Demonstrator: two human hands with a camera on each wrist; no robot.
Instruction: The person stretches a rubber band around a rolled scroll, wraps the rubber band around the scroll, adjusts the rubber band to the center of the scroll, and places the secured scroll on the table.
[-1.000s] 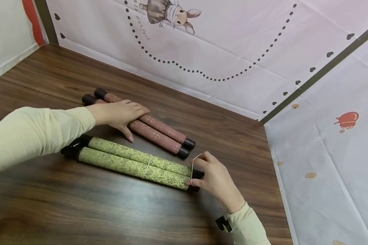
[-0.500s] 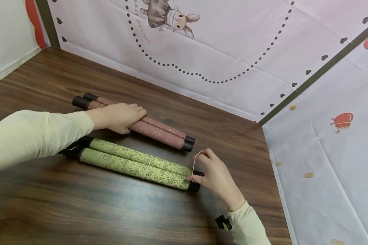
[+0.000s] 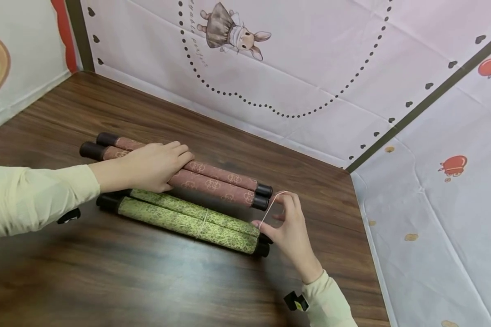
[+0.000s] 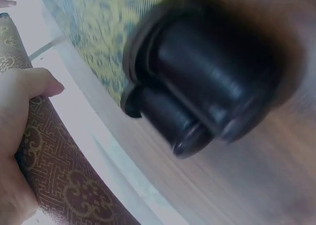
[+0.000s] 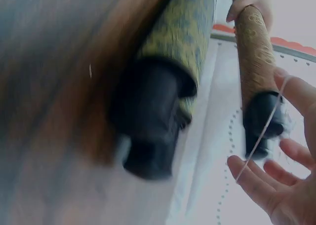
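Observation:
Two red patterned scrolls (image 3: 212, 185) with black end knobs lie side by side under my left hand (image 3: 155, 165), which grips them around their middle. In the right wrist view they appear raised from the table. My right hand (image 3: 293, 231) holds a thin white rubber band (image 3: 267, 211), stretched between the thumb and the fingers, beside the red scrolls' right ends. A pair of green patterned scrolls (image 3: 167, 220) rests on the table in front of the red pair. Around their middle runs another white band (image 3: 203, 222). The red scrolls partly hide the green pair's far left end.
Brown wood-grain table (image 3: 167, 286) lies under everything. Printed cloth walls (image 3: 311, 59) with a rabbit drawing (image 3: 233, 34) stand along the back and both sides. A small black device (image 3: 296, 301) sits at the right wrist.
My left hand has closed round the red scrolls and drawn them toward the green pair and the right hand. The right hand has raised the stretched band slightly toward their ends.

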